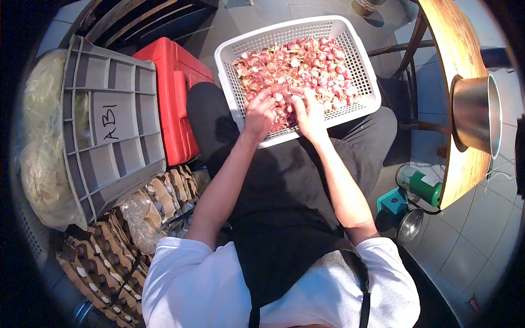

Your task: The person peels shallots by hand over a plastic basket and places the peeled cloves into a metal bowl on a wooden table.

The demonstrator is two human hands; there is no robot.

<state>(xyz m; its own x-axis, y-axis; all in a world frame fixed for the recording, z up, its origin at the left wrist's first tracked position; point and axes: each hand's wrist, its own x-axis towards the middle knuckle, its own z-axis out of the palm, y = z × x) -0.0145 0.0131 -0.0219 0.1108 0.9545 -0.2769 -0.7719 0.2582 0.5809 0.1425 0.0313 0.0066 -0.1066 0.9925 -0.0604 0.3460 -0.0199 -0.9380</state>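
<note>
A white plastic basket (367, 76) rests across my lap, holding many small red shallots (331, 60) and loose papery skins (257, 68). Both hands are over its near side, close together. My left hand (260, 115) has its fingers curled in, with a small pale shallot (279, 97) at the fingertips. Facing it, my right hand (310, 113) is closed, with thumb and fingers pinched around a small shallot that is partly hidden. Whether a blade is between the hands cannot be made out.
At left stand a grey crate (112, 117) marked "AB1", a red box (169, 104) and stacked egg trays (104, 268). To the right, a metal pot (473, 115) sits on a wooden table (456, 44). A green-and-white canister (421, 185) and a metal bowl (410, 227) lie below it.
</note>
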